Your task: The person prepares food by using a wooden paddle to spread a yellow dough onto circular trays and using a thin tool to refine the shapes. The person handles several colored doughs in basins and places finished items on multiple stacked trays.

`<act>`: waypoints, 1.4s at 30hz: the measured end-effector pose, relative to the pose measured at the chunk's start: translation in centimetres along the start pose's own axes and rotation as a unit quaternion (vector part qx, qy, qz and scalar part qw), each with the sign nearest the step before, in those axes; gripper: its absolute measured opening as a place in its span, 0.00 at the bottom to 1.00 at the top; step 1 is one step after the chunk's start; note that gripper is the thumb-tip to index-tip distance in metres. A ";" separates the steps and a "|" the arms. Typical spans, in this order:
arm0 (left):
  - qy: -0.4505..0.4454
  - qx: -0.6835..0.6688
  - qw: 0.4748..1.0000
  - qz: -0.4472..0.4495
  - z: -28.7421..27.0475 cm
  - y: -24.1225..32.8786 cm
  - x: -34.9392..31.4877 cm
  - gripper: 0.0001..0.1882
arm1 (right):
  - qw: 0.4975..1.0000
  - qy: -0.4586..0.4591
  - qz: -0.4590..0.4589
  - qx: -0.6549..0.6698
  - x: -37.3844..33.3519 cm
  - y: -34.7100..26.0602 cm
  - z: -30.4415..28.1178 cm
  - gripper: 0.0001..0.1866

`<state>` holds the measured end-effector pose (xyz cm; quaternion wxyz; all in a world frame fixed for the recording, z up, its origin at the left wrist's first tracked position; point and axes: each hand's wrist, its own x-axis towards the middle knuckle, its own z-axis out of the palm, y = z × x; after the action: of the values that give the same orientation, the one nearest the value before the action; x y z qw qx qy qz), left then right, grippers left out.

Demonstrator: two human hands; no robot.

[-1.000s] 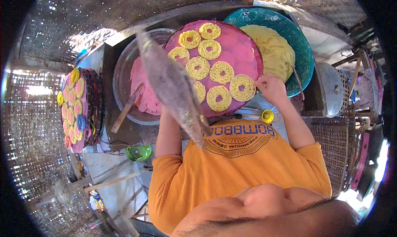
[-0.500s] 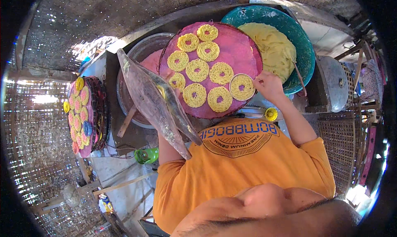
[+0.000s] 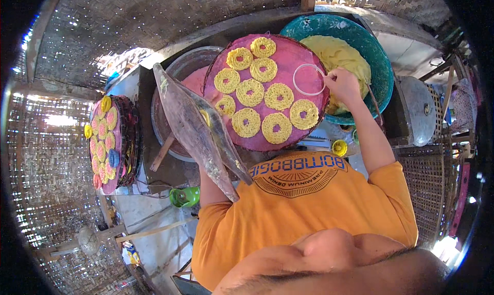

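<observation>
My right hand (image 3: 343, 84) pinches the edge of a thin white ring (image 3: 294, 84) over the right part of a round pink tray (image 3: 288, 42). Several yellow rings of dough strands (image 3: 250, 92) lie on that tray, each with a hole in the middle. One dough ring (image 3: 304, 114) sits just below the white ring, apart from it. A long, dough-smeared wooden tool (image 3: 193, 125) with two beams slants over the tray's left edge, yellow dough showing between its beams. My left forearm (image 3: 210, 188) runs up beneath this tool, which hides my left hand and fingers.
Right of the tray stands a green basin (image 3: 378, 53) with yellow dough (image 3: 329, 45) and a stick. A grey metal basin (image 3: 159, 133) lies under the wooden tool. At left, stacked trays (image 3: 126, 140) bear pink and yellow pieces. A silver lid (image 3: 417, 109) stands far right.
My right hand has lifted the white ring from around the lower right dough ring and moved it up, leaving the dough on the tray. The left fingers have gone out of sight.
</observation>
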<state>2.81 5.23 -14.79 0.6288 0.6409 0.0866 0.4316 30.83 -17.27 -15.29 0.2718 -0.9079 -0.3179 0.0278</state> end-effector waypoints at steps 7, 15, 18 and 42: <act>0.027 0.006 0.996 -0.079 -4.5 -3.1 -0.8 0.31 | 1.000 -0.015 0.007 -0.006 0.5 0.7 1.7 0.12; 0.019 0.076 0.997 -0.025 -3.7 -2.3 -1.3 0.32 | 0.996 -0.081 0.014 0.023 -0.1 0.9 0.8 0.15; 0.013 0.085 0.996 -0.018 -3.5 -2.2 -1.2 0.33 | 0.998 -0.012 0.025 0.063 0.4 3.3 1.1 0.16; 0.020 0.077 0.996 -0.028 -4.7 -0.4 -2.2 0.31 | 0.945 -0.109 0.146 0.272 -5.6 2.5 3.4 0.11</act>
<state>-1.46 7.26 -16.94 0.5875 0.6760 0.1506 0.4186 26.99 -20.60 -20.15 0.4655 -0.8270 -0.1900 0.2514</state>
